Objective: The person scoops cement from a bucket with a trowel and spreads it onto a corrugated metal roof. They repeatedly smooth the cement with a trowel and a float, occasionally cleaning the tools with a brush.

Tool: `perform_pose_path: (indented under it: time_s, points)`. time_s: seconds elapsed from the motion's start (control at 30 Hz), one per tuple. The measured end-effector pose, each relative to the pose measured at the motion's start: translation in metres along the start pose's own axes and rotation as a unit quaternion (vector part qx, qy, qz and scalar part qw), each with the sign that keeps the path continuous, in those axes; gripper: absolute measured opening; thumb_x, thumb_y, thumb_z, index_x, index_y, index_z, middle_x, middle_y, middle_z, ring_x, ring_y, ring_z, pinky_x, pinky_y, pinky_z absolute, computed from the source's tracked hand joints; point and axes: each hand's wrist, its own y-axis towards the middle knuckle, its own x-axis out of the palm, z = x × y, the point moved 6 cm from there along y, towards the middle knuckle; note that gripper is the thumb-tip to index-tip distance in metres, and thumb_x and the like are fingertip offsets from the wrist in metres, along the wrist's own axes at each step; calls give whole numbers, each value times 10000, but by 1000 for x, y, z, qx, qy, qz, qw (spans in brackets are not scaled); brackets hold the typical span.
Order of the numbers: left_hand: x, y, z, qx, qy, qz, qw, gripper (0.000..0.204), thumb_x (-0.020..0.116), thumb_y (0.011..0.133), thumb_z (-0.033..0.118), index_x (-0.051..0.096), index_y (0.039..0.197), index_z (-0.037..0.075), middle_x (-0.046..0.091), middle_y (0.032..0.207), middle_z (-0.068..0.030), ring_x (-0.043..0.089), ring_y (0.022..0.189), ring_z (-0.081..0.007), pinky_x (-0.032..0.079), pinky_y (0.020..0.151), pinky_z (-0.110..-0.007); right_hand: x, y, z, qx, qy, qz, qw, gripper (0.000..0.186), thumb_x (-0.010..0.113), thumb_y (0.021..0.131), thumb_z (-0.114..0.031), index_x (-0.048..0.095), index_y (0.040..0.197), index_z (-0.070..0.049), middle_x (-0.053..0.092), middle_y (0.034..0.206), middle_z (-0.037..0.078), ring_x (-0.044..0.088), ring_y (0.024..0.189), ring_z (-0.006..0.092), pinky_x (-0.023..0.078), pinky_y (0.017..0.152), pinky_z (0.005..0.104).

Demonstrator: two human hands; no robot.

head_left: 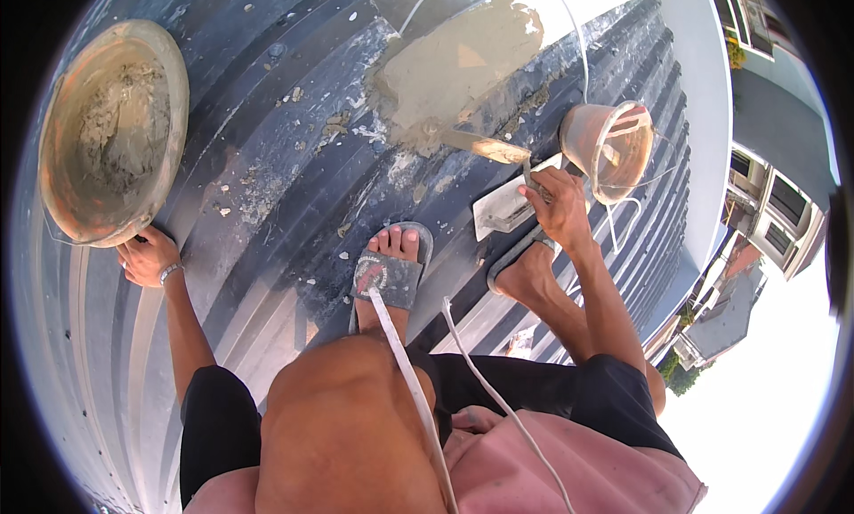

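At the far left, a round, mortar-smeared basin [173, 96] holds a heap of wet grey mortar [124, 114]. My left hand [147, 259] grips its near rim, the fingertips partly hidden. On the right, my right hand [560, 201] is closed on the handle of a flat plastering trowel [500, 213], whose pale blade is low over the metal sheet. Just beyond it lies a second trowel with a wooden handle [500, 150], its end in a spread patch of wet mortar [445, 78]. A mortar-stained bucket [583, 132] lies tipped beside my right hand.
My sandalled feet [387, 274] stand on dark ribbed metal sheeting [267, 158] strewn with mortar crumbs. A white cable [583, 38] runs past the bucket. A pale wall [707, 96] borders the right side, with houses [778, 207] beyond. Two white cords hang in front of me.
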Motion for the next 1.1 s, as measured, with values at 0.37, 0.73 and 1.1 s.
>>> perform_pose_path:
  time_s: [0.37, 0.73, 1.1]
  points:
    - [-5, 4, 2, 1, 20, 14, 1000, 541, 513, 1008, 493, 736, 1379, 168, 650, 1503, 16, 602, 1328, -265, 444, 1066, -462, 54, 3, 15, -19, 26, 3, 999, 260, 797, 957, -275, 757, 1075, -47, 686, 942, 84, 668, 938, 328, 472, 897, 476]
    - [-3, 5, 5, -7, 14, 10, 1000, 554, 506, 1015, 512, 734, 1391, 176, 645, 1526, 6, 600, 1358, -273, 445, 1078, -471, 57, 10, 28, 75, 120, -10, 990, 359, 795, 975, -309, 752, 1152, 0, 724, 955, 172, 698, 882, 383, 537, 829, 457]
    - [0, 5, 2, -8, 21, -9, 1000, 580, 485, 1040, 569, 712, 1434, 209, 621, 1557, 12, 599, 1370, -278, 444, 1110, -480, 60, 11, 66, 198, 200, -48, 958, 426, 747, 1017, -393, 731, 1168, 4, 698, 907, 135, 658, 878, 245, 521, 829, 390]
